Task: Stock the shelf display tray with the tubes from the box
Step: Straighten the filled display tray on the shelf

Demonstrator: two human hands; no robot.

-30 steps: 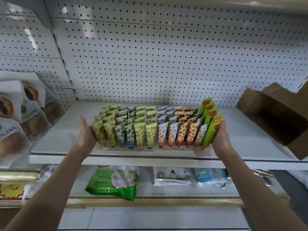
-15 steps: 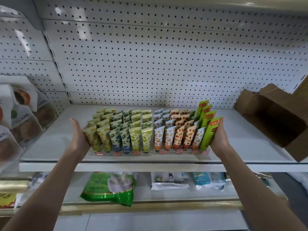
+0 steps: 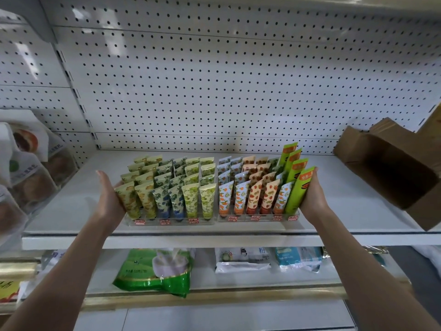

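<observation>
1. The left hand (image 3: pixel 109 200) stands edge-up on the shelf (image 3: pixel 71 211), its fingers (image 3: pixel 103 181) straight and close together. They lie flat against the left end of the clear display tray (image 3: pixel 167 222) and hold nothing.
2. The right hand (image 3: pixel 313 201) mirrors it at the tray's right end. Its fingers (image 3: pixel 314 179) are straight too, laid along the outermost tall green tube (image 3: pixel 297 187). I cannot see its thumb from here.
3. Between the two sets of fingers stand the tubes (image 3: pixel 191 187), cap-down in rows and leaning back a little. The yellow, blue and green leafy prints are nearer the left fingers, and the orange and red fruit prints nearer the right.
4. The tray sits near the shelf's front edge, with small red labels along its front lip. It looks like two clear sections butted together midway between the hands.
5. The cardboard box (image 3: pixel 391 173) lies tipped on the shelf, well off to the right of the right fingers and not touching them. Its open mouth looks dark.
6. Beyond the fingertips rises a white pegboard (image 3: pixel 214 80).
7. To the left of the left fingers hang packaged pastries (image 3: pixel 26 177).
8. Below the wrists, on the lower shelf, lie a green bag (image 3: pixel 155 271), a white packet (image 3: pixel 241 259) and a blue packet (image 3: pixel 298 259).
</observation>
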